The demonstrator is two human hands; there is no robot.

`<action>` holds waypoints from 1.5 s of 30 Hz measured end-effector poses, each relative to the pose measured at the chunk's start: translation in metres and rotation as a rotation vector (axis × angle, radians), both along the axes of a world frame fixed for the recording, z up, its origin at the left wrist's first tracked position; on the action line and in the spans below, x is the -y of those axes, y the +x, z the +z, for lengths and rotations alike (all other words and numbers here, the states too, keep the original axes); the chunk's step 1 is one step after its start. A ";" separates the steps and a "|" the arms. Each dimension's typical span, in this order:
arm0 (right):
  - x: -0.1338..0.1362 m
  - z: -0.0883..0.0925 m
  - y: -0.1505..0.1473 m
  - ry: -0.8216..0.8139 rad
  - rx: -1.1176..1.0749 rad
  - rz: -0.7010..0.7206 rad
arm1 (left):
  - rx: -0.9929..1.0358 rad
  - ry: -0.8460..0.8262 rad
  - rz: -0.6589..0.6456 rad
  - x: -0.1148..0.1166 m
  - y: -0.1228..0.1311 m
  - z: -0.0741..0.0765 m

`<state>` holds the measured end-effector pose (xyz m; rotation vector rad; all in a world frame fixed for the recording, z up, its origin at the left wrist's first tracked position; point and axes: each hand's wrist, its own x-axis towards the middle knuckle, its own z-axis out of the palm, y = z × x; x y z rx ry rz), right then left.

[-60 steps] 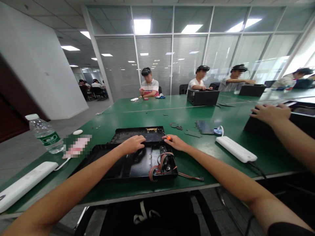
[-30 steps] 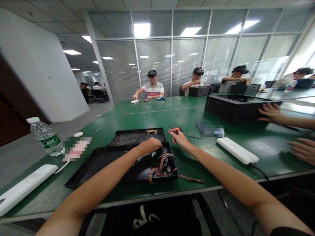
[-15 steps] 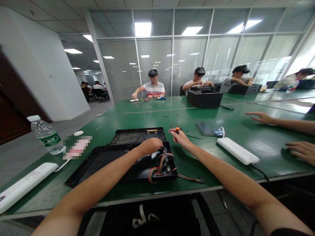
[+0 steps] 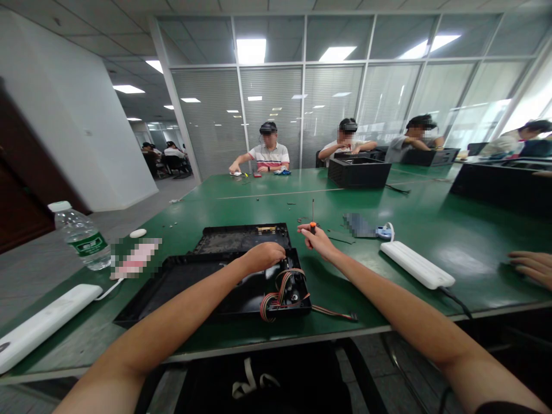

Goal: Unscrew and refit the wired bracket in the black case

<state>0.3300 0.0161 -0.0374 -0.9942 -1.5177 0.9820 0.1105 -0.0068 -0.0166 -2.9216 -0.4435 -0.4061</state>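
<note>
An open black device case [image 4: 202,287] lies on the green table [image 4: 267,201] in front of me, with a bundle of coloured ribbon wires [image 4: 280,290] at its right end. My left hand [image 4: 263,256] rests curled on the case's far right part, beside the wires. My right hand [image 4: 317,240] hovers just right of the case and grips a small screwdriver [image 4: 312,221] with an orange collar, shaft pointing up. A black lid panel [image 4: 241,237] lies behind the case.
A water bottle [image 4: 80,236] and a white power strip [image 4: 41,325] sit at left; another white power strip [image 4: 416,264] lies at right. Small loose parts [image 4: 336,234] lie beyond my right hand. Another person's hand [image 4: 532,267] rests at far right. People work on black boxes [image 4: 360,171] across the table.
My right hand lifted the screwdriver off the case and turned it upright. My left hand slid right along the case. The neighbour's arms and black box shifted at right.
</note>
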 end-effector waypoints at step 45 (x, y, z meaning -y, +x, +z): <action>0.037 0.053 0.018 0.456 0.431 -0.133 | 0.028 -0.261 0.239 0.013 0.001 -0.011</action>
